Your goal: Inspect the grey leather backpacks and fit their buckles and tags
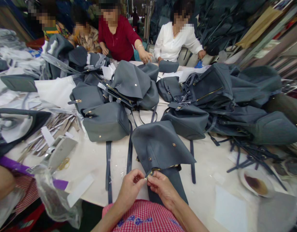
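A dark grey leather-like backpack [154, 141] lies on the table in front of me, its flap toward me and a gold zip along its near edge. At the end of that zip, my left hand [131, 186] pinches a small gold-and-dark zip pull [150, 174] between thumb and forefinger. My right hand [164, 188] is closed on the same pull from the other side, fingertips almost touching those of the left. Exactly how the pull is fastened is hidden by my fingers. A flat dark grey panel [172, 183] extends under my right wrist.
More dark grey bags [107, 122] are heaped across the table [95, 161]. Left are paper strips [54, 132] and a plastic bag [58, 199]; right, a dish with brown residue [255, 183] and loose straps [254, 158]. Across the table, several people sit, one in a red top [118, 42].
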A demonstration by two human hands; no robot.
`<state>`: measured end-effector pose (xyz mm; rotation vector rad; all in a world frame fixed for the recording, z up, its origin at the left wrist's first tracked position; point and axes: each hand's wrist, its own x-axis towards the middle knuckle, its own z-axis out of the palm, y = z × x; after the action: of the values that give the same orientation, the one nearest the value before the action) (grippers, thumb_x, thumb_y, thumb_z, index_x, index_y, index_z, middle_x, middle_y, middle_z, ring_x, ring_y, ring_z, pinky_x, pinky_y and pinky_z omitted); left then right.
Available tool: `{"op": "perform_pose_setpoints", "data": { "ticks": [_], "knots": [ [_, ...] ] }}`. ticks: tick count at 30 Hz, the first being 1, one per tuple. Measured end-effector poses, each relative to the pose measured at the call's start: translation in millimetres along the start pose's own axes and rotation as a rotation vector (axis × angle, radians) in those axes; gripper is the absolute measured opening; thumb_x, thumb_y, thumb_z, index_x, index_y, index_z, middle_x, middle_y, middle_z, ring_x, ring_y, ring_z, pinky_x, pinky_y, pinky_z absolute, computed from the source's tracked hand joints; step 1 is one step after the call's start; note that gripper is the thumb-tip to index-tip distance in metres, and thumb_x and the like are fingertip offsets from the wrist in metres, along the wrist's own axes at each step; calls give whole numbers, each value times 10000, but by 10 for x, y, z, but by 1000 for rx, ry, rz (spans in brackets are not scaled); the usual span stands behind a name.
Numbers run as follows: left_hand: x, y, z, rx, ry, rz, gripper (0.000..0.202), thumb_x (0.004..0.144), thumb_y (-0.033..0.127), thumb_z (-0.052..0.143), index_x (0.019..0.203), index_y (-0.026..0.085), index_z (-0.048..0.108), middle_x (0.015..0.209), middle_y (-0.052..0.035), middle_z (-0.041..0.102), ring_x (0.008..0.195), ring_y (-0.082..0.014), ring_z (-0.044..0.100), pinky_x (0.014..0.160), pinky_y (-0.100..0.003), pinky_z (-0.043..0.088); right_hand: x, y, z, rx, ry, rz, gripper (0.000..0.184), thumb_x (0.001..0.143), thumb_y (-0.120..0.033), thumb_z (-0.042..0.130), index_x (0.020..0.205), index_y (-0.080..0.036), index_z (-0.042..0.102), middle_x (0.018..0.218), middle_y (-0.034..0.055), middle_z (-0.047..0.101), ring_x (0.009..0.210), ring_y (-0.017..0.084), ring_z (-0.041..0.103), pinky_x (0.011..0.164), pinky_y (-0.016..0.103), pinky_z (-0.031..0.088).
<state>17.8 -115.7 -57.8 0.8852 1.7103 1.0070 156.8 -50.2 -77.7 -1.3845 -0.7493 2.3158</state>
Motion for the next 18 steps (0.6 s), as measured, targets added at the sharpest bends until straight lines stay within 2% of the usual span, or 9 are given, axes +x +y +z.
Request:
{"op": "perform_pose_setpoints", "data": {
  "ticks": [6,12,15,18],
  "knots": [
    [46,-40,-7,194,-12,47,104,757,199,511,669,180,564,673,-10,594,668,-172,554,639,-268,420,9,37,-17,-46,2,-29,299,560,-351,838,642,-173,612,586,-45,612,575,93,522,579,211,367],
    [45,-72,16,350,-86,152,146,824,158,433,711,200,516,750,-24,564,742,-193,522,711,-312,388,5,61,-29,-46,10,-53,296,564,-365,838,647,-169,632,584,-41,621,586,97,526,577,212,362],
    [-4,-100,-20,476,-159,228,157,835,124,422,737,204,515,791,-31,565,771,-199,513,728,-319,390,10,57,-23,-8,11,-38,313,568,-373,846,649,-168,624,585,-43,627,570,87,529,575,205,370],
    [-65,-152,-133,726,-248,280,139,851,135,455,751,202,525,795,-37,577,779,-207,530,725,-322,408,12,39,-11,53,10,4,343,551,-378,862,660,-164,618,594,-38,643,562,80,556,573,196,385]
  ]
}}
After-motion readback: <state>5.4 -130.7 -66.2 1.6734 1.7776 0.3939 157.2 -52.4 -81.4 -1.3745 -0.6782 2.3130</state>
